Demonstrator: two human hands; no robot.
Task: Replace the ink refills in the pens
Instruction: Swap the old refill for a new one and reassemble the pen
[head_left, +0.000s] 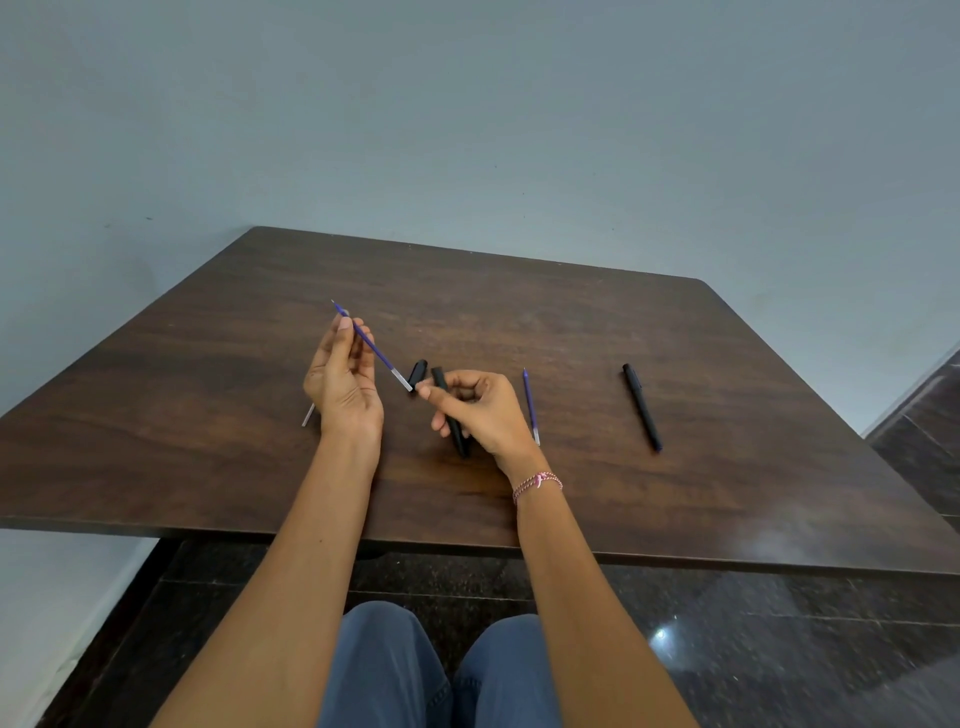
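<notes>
Holding one refill (382, 356), one pen barrel (460, 441).

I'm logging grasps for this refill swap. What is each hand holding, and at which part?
The left hand pinches a purple refill near its tip end. The right hand grips the black pen barrel around its middle.

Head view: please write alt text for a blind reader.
The left hand holds a purple refill; the right hand grips a black pen barrel over a brown table. A cap, second refill and capped pen lie nearby.
</notes>
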